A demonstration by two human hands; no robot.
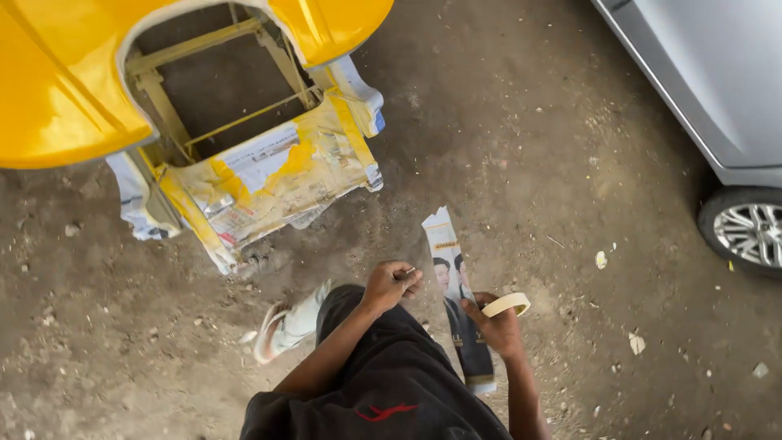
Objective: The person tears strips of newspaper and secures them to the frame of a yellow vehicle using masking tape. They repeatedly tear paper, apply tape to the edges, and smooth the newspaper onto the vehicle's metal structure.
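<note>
Tape roll (507,304) and newspaper strip (456,301) in right hand (495,327)

A long printed paper strip (456,301) hangs from the right hand (497,330); paint-smeared newspaper (269,183) wraps the stand.

Head view, steeply down, near hands (489,326)

Workshop floor, surrounding items

Glossy yellow body panel (57,90) at upper left, above a paint-spattered wooden stand (204,90) wrapped in yellow-stained newspaper masking (269,183); silver car (717,73) at upper right, its alloy wheel (745,232) below; dirt floor (521,138) strewn with small paper scraps (636,342).
</note>
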